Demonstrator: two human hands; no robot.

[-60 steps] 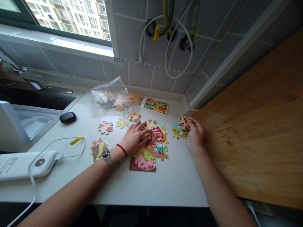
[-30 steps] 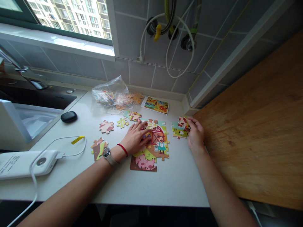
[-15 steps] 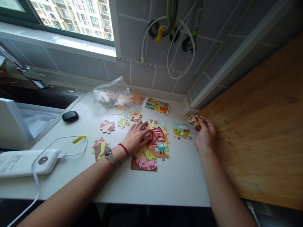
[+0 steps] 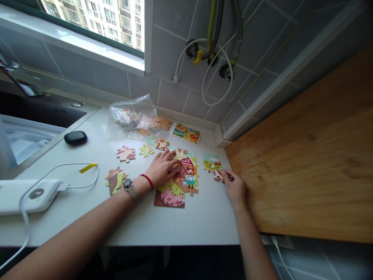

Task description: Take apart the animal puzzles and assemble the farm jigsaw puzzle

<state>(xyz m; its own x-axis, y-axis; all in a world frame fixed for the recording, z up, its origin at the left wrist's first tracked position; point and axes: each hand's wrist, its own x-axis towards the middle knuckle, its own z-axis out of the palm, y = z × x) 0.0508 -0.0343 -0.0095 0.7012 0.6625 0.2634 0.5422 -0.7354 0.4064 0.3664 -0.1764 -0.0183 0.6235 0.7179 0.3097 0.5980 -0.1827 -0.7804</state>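
My left hand [image 4: 162, 169] lies flat with fingers spread over the left part of a joined farm jigsaw section [image 4: 186, 170], which shows a red barn, a farmer and a pink pig. In a pinch, my right hand [image 4: 235, 188] has a brown-and-white patched puzzle piece [image 4: 218, 175] at the lower edge of a smaller joined section [image 4: 211, 160] with a green field and sky. Whether the piece is locked in, I cannot tell. Left of my left hand are loose pieces: a pink one [image 4: 126, 154], a yellow-green one [image 4: 145, 150] and a brown-and-green one [image 4: 115, 181].
A clear plastic bag [image 4: 131, 116] of pieces and a picture card [image 4: 185, 132] lie at the back. Further left are a black case [image 4: 75, 137], a white power bank [image 4: 32, 196] with its cable, and the sink [image 4: 52, 105]. A wooden board [image 4: 297, 167] borders the right side.
My right hand has brought the patched piece down and left, from above the counter to the lower edge of the field section. My left hand stays on the barn section. The view has shifted slightly.
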